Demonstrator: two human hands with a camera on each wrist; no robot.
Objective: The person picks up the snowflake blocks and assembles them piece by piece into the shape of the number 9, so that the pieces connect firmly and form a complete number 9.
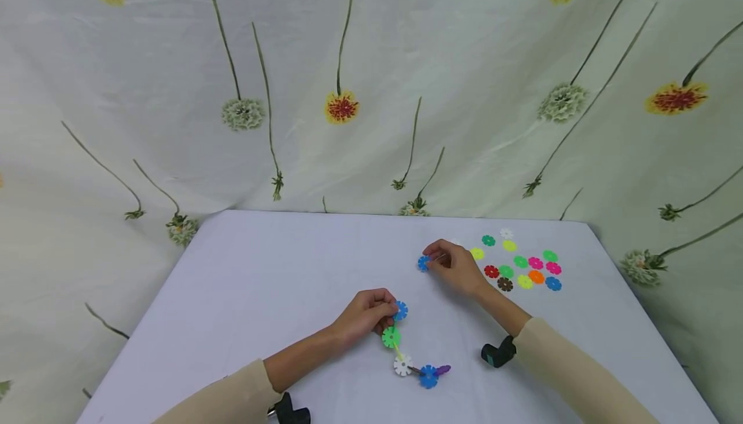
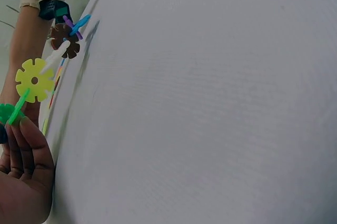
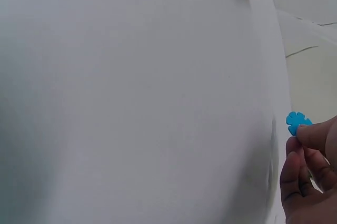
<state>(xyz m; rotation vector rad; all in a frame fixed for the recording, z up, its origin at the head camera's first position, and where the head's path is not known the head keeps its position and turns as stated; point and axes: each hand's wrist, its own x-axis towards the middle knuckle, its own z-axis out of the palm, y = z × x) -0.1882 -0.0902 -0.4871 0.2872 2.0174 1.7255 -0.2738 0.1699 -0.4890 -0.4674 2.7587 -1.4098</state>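
My left hand (image 1: 367, 313) pinches the upper end of a chain of slotted plastic snowflake discs, by a blue disc (image 1: 400, 310) and a green disc (image 1: 391, 337). From there the chain runs down through a yellow disc (image 2: 35, 80), a white disc (image 1: 402, 366), a brown disc (image 2: 65, 41), another blue disc (image 1: 429, 376) and a purple disc (image 1: 443, 370) at its far end. Farther up and to the right, my right hand (image 1: 458, 268) pinches a single loose blue disc (image 1: 424, 263) between thumb and fingertips. That disc is apart from the chain.
Loose discs in several colours lie spread on the white table (image 1: 278, 262) to the right of my right hand, among them a red disc (image 1: 491, 272), an orange disc (image 1: 536, 277) and a blue disc (image 1: 553, 284). A flower-print cloth (image 1: 464, 56) hangs behind the table.
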